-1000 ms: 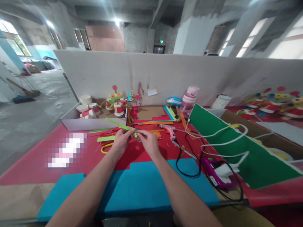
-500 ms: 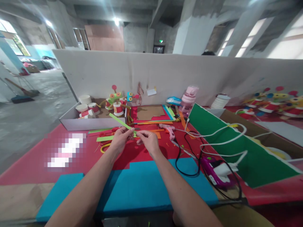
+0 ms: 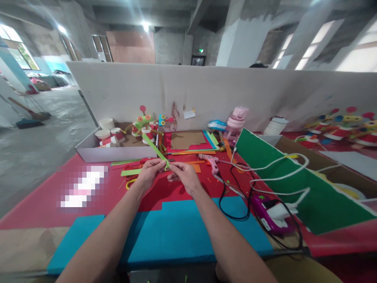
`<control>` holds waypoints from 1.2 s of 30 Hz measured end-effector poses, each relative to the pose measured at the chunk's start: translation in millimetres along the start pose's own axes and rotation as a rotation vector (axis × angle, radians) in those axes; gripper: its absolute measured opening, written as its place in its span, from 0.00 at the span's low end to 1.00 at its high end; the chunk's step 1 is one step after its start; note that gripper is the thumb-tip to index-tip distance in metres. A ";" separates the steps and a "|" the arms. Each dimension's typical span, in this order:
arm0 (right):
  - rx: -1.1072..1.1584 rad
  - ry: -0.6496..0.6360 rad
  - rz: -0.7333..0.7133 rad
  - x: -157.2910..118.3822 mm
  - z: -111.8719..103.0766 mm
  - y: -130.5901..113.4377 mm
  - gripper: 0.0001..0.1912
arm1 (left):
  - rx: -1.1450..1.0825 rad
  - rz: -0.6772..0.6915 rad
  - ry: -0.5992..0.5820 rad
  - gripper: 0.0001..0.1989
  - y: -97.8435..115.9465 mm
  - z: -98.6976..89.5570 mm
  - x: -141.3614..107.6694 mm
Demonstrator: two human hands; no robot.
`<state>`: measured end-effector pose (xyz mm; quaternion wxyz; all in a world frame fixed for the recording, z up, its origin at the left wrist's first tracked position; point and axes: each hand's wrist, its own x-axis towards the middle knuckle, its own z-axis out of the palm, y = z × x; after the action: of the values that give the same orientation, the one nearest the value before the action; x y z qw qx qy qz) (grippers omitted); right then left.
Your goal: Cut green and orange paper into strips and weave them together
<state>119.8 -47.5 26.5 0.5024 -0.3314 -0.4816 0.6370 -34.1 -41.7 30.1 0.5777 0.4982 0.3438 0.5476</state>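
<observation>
A light green paper strip (image 3: 154, 147) slants up and to the left from between my two hands, its near end bent or curled at the fingertips. My left hand (image 3: 150, 173) pinches the strip close to that end. From the other side, my right hand (image 3: 183, 175) has its thumb and fingers closed on the curled end. Beneath and left of my hands lie another green strip (image 3: 131, 172) and yellow-handled scissors (image 3: 130, 183), partly hidden by my left hand. A pink hot glue gun (image 3: 211, 162) rests on the red tabletop to the right.
A white box (image 3: 118, 154) with paper cups (image 3: 106, 124) and a figure made of cups stands at the back left. Blue sheets (image 3: 188, 236) cover the front edge. On the right are a green-sided box (image 3: 294, 184), cables and a purple power strip (image 3: 272, 216).
The green strip has swung more upright, its far end moving right. Its near end now shows a bend between my fingertips. Both hands stay nearly in place.
</observation>
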 end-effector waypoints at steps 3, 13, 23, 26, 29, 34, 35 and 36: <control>-0.014 0.018 -0.009 0.5 -1.2 1.8 0.17 | 0.046 -0.010 -0.011 0.14 -0.4 3.2 -0.8; -0.306 0.198 -0.190 -1.1 -3.8 3.1 0.14 | 0.118 0.030 0.131 0.12 -0.9 14.2 -1.0; -0.362 0.171 -0.208 -0.9 -1.4 5.5 0.13 | 0.075 0.052 0.221 0.13 -7.7 16.3 0.2; -0.279 0.117 -0.185 2.1 -1.8 8.1 0.16 | 0.064 0.044 0.213 0.14 -6.5 15.6 0.1; -0.242 0.096 -0.159 3.3 -2.5 8.9 0.19 | 0.078 0.027 0.206 0.14 -6.4 13.7 0.3; -0.241 0.073 -0.162 3.3 -4.3 10.3 0.19 | 0.106 -0.002 0.148 0.14 -6.7 10.4 0.7; -0.247 0.071 -0.172 3.3 -4.5 10.7 0.18 | 0.106 -0.004 0.147 0.13 -6.9 10.2 0.8; -0.259 0.073 -0.183 3.2 -4.5 11.0 0.17 | 0.103 -0.006 0.150 0.13 -7.1 10.1 0.9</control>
<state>119.5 -43.5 14.8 0.5284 -0.3712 -0.5695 0.5086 -22.4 -42.1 26.2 0.5256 0.4840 0.4153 0.5631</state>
